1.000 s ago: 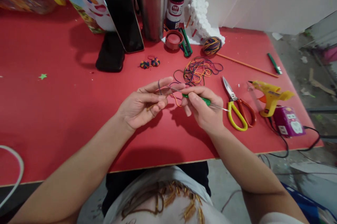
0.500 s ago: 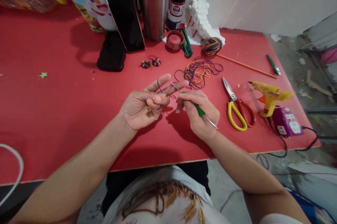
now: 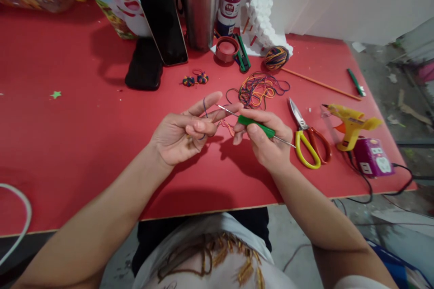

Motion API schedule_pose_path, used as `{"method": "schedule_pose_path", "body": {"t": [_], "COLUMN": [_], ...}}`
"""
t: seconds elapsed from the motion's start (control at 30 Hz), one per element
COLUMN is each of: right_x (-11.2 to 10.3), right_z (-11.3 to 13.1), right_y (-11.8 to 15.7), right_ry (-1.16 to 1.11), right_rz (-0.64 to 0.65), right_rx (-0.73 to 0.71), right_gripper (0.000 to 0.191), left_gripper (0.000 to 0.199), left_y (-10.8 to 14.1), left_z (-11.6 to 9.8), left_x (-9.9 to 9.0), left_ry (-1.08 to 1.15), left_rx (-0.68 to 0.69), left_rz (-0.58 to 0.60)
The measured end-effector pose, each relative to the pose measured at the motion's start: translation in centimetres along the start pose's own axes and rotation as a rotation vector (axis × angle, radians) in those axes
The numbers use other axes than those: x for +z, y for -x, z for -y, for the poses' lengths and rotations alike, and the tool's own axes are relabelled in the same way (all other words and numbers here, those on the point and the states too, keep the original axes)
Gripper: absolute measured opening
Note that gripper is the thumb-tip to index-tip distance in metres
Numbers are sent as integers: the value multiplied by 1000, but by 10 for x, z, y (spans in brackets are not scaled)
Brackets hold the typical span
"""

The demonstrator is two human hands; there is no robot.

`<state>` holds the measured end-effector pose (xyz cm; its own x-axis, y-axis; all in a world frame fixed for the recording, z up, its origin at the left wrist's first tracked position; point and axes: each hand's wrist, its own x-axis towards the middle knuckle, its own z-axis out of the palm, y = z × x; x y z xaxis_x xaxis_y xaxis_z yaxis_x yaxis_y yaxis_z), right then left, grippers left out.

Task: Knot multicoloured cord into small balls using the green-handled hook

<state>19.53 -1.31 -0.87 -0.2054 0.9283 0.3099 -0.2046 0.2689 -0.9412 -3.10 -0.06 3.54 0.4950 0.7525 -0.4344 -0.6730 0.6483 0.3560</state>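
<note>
My left hand (image 3: pixel 183 133) pinches a thin multicoloured yarn between thumb and fingers, and a dark strand loops round its raised index finger. In my right hand (image 3: pixel 267 139) is a crochet hook with a green handle (image 3: pixel 256 126), held like a pen. Its metal tip points left, close to the left fingertips; whether it touches yarn there is too small to tell. Behind the hands lies a loose tangle of multicoloured yarn (image 3: pixel 257 90). Two small knotted yarn pieces (image 3: pixel 195 79) rest to its left.
Scissors (image 3: pixel 307 137), a yellow glue gun (image 3: pixel 351 121) and a purple box (image 3: pixel 373 157) stand at the right. A yarn ball (image 3: pixel 276 58) on a stick, a green cutter (image 3: pixel 242 54), a red pot (image 3: pixel 226 49), a phone (image 3: pixel 162 24) and a steel flask (image 3: pixel 200 6) are at the back.
My right hand has moved right with the hook, whose handle is now more level and its tip farther from the raised left index finger. The left hand has shifted slightly left.
</note>
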Motion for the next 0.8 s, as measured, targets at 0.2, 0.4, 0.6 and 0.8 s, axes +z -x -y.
{"method": "schedule_pose_path", "body": {"t": [0.2,0.4,0.6,0.8], "right_x": [-10,-22,-31,-36], "right_z": [2,9,13,15], "right_y": [-5,-12,-17,-16], "right_ry": [46,133,103,79], "right_rz": [50,128,214,216], "right_rx": [-9,-26,-70,20], "right_gripper": [26,25,25,23], "left_gripper": [54,45,45,47], "left_y": [-3,-4,-4,-4], "left_z": [-3,-4,-6,-8], "left_x": [-2,-6,-11,-12], "left_ry": [-123,-218,-253,-272], "left_rx": [7,5,-62,-97], "left_rz": [13,78,133,165]}}
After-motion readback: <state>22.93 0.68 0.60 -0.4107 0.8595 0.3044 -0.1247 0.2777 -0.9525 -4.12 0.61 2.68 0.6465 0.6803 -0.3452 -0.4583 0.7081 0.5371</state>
